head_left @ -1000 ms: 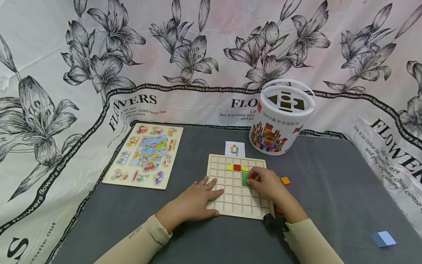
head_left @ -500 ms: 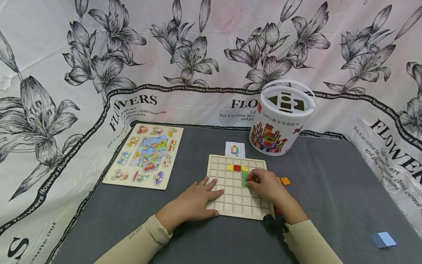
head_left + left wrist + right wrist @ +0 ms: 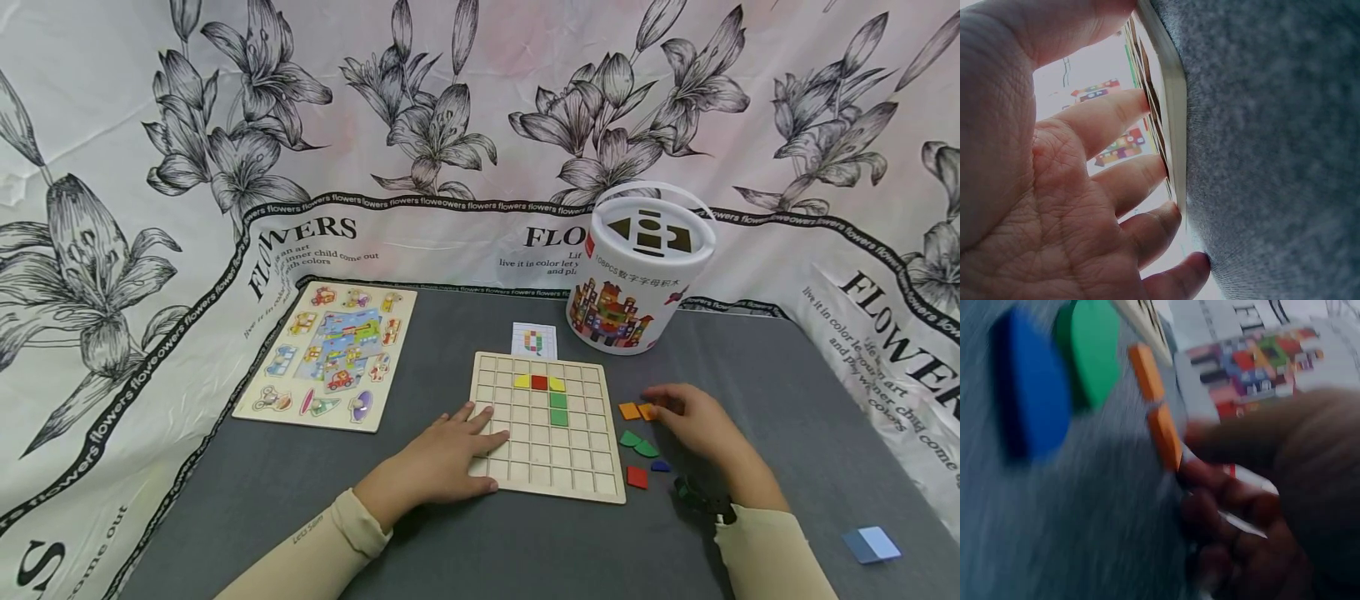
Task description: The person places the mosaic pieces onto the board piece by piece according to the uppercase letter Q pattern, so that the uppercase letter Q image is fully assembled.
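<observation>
My left hand (image 3: 446, 458) lies with spread fingers on the left edge of a wooden grid board (image 3: 542, 479); the left wrist view shows its fingertips along the board's rim. On the grid sit a red square block (image 3: 539, 382) between two yellow blocks (image 3: 557, 383), and two green square blocks (image 3: 558, 408) below the right yellow one. My right hand (image 3: 693, 421) is right of the board, loosely bent, thumb and fingertips at the end of an orange block (image 3: 1164, 437). A second orange block (image 3: 628, 411) lies beside it. The right wrist view is blurred.
Two green curved blocks (image 3: 637, 443), a blue block (image 3: 660, 466) and a red block (image 3: 637, 477) lie right of the board. Behind stand a pattern card (image 3: 534, 340) and a white bucket (image 3: 637, 275). A picture puzzle board (image 3: 322, 358) lies left, light-blue blocks (image 3: 872, 543) far right.
My right hand has left the green blocks on the board and moved right to the orange blocks, uncovering the loose pieces. My left hand stays in place.
</observation>
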Available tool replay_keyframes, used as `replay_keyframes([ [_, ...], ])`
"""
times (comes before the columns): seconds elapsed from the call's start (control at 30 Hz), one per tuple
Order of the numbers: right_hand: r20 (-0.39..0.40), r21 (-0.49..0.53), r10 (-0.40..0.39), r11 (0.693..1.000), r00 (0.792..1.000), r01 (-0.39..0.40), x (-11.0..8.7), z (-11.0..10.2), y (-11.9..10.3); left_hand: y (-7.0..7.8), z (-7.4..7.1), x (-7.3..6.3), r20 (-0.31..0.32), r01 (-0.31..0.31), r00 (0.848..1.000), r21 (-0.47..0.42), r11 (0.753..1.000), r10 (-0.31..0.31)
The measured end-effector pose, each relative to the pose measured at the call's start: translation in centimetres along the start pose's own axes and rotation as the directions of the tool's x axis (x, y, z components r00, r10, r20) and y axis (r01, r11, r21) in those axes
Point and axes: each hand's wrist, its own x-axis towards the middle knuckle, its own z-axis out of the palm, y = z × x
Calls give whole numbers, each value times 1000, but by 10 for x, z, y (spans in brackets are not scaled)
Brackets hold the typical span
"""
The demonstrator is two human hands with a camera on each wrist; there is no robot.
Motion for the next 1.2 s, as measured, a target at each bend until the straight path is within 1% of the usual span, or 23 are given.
replay_keyframes([
  [0.1,15,1,-63,998,998,63,-5,2,9,-1,0,-1,0,3,1000,0,1000,-3],
  [0.2,4,11,-72,997,997,72,-6,5,11,-2,0,-1,0,7,1000,0,1000,-7],
  [0.33,-10,7,-32,999,999,32,-7,8,11,-3,0,-2,0,8,1000,0,1000,-8],
  [0.53,-39,28,69,997,997,-68,-7,8,11,-3,0,-4,3,11,1000,2,1000,-11],
  [0.67,-84,44,90,995,992,-87,-5,8,7,-2,-2,-5,5,14,1000,-2,1000,-14],
  [0.77,-123,60,91,995,988,-85,-1,10,-12,-2,-2,-6,4,15,1000,-3,1000,-15],
  [0.83,-130,89,80,994,988,-68,5,15,-34,-3,-3,-7,3,16,1000,-3,1000,-16],
  [0.9,-125,118,47,993,991,-32,13,23,-59,-4,-3,-6,-1,15,1000,-1,1000,-15],
  [1.0,-80,163,-19,986,997,32,28,42,-94,-5,-2,-5,-3,15,1000,4,1000,-15],
  [1.07,-42,178,-58,982,997,65,38,56,-111,-5,0,-3,-7,9,1000,15,1000,-9],
  [1.13,-3,191,-78,978,997,77,46,69,-124,-5,2,-1,-12,1,1000,21,1000,-1],
  [1.2,18,188,-88,979,996,83,52,79,-131,-5,4,1,-18,-7,1000,32,999,8],
])
